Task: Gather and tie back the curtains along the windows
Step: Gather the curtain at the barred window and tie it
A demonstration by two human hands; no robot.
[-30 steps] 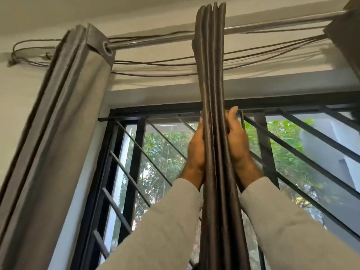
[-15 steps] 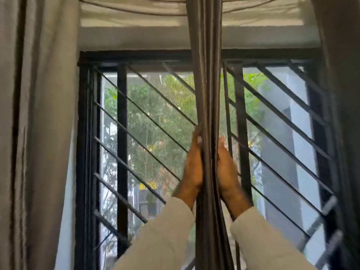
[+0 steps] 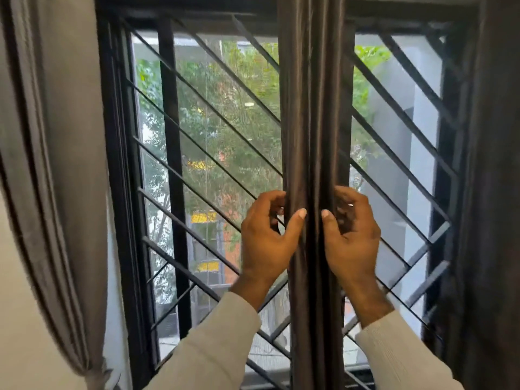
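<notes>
Curtain bunched between two hands at the window

Pale sleeves (image 3: 213, 350) reach up from below. Left hand (image 3: 266, 243) and right hand (image 3: 351, 240) curl around the dark gathered curtain (image 3: 311, 122) from either side, thumbs pressed on its front folds. It hangs upright mid-window, before the black grille (image 3: 202, 108). Another curtain (image 3: 59, 164) hangs left; trees (image 3: 225, 88) show beyond

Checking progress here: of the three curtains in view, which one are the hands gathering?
The dark middle curtain, gripped between the left hand and right hand; the left grey curtain and right dark curtain hang untouched.
</notes>
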